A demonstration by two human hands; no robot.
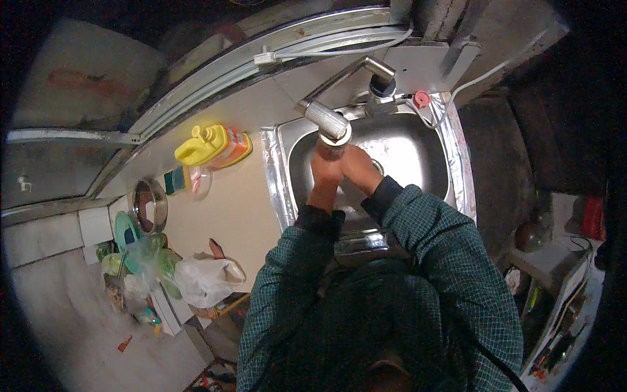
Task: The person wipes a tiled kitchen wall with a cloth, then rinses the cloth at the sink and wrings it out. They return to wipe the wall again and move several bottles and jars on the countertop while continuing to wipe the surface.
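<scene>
Both hands are together over the stainless steel sink (421,147), right under the spout head of the chrome faucet (327,119). My left hand (325,171) and my right hand (360,165) touch each other, and the spout hides part of the fingers. Nothing can be made out in either hand, and whether they are cupped or pressed together is hidden. The drain (377,166) shows partly beside my right wrist. The faucet's base (381,95) stands at the sink's back rim. Dark cuffs and green checked sleeves cover both forearms.
Left of the sink, a beige counter (225,206) bears a yellow jug (214,145), a sponge (175,180), a steel bowl (150,205) and a white plastic bag (208,279). A pink round object (421,99) and a white cable (458,89) lie by the sink's back right corner.
</scene>
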